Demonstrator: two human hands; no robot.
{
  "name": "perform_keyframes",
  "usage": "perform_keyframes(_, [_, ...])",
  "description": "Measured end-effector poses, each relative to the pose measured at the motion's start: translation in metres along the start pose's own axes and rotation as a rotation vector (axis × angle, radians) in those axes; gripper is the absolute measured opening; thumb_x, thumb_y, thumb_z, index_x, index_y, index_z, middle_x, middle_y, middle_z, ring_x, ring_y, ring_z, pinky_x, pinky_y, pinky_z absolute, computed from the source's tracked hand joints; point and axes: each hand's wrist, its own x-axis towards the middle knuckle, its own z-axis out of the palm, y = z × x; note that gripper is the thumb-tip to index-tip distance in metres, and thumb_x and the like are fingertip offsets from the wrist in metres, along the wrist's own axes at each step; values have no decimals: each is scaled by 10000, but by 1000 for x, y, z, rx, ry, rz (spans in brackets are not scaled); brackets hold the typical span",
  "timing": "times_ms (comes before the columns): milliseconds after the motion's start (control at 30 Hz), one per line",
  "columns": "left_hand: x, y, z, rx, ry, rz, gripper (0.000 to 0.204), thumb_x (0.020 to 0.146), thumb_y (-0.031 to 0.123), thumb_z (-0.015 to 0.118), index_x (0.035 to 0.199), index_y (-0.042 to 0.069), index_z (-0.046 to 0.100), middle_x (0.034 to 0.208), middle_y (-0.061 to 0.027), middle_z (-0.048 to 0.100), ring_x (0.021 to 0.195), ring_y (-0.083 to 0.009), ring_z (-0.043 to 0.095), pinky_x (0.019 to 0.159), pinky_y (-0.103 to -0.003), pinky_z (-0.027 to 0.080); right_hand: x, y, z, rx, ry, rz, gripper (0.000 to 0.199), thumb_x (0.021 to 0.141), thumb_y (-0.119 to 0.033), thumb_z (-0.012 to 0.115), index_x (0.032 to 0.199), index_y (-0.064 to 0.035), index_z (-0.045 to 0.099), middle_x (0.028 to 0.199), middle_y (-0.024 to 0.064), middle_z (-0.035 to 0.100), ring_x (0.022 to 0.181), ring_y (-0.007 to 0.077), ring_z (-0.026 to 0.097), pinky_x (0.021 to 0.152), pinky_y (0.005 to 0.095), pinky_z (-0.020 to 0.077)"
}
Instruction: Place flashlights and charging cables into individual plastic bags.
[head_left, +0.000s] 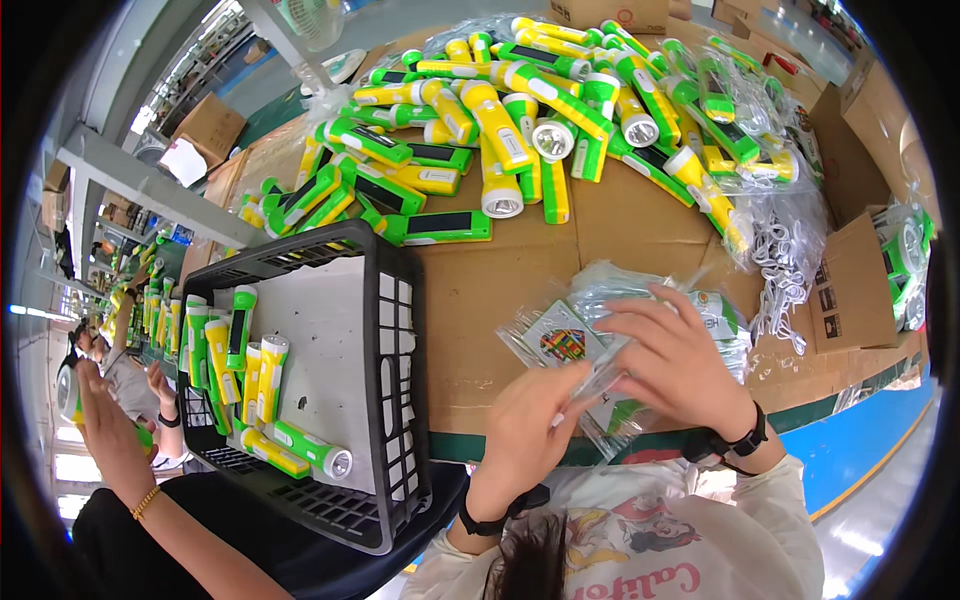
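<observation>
The person's left hand [530, 425] pinches a clear, crinkled plastic bag [598, 348] between thumb and fingers, probably to steady it; the right hand [685, 362] arches over it, fingers bent, though whether they grip cannot be told. The bag, a flat printed card [562, 338] showing through, lies on the brown cardboard-covered table [480, 330], likely for support. The black slatted plastic crate [370, 245] presumably keeps its green-and-yellow flashlights [268, 378] together. Counted: one crate, about eight flashlights inside; the larger flashlight pile [500, 130] overlaps too much.
</observation>
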Motion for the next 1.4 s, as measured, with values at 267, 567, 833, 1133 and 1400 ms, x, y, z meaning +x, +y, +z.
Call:
perform_keyframes(267, [-27,-5,-24,-74,-75,-197,127,811,-31,733,908,9,660,751,-89,602,633,-203,562,571,-316,443,9,27,-18,142,-98,-6,348,775,-312,786,738,-82,527,1148,60,639,1184,308,562,1044,487,408])
perform_keyframes(567, [-77,-11,-63,-943,210,-384,125,831,40,702,754,30,604,832,-105,648,719,-148,563,640,-271,432,47,85,-10,1215,-450,95,345,1005,-342,586,1173,-45,640,1345,123,586,1207,251,579,998,407,454])
perform_keyframes(833, [-70,22,-50,-389,-117,-250,81,858,-14,695,934,13,697,844,-74,632,747,-206,599,635,-299,451,217,147,63,-160,2,296,512,955,-476,593,1205,-28,588,1126,162,654,991,309,673,791,429,548])
perform_keyframes(1133, [-87,29,-50,-341,-141,-325,60,853,-25,699,895,-33,656,834,-101,606,747,-222,578,642,-313,448,261,183,121,-429,-22,493,454,763,-316,779,1054,16,674,1079,208,645,926,355,683,769,455,558])
perform_keyframes(1400, [-85,23,-52,-338,-115,-306,61,885,-11,685,934,-27,653,855,-94,587,753,-213,549,650,-316,434,234,185,110,36,374,541,523,784,-227,765,1200,-4,542,1139,203,664,1001,355,675,842,452,547])
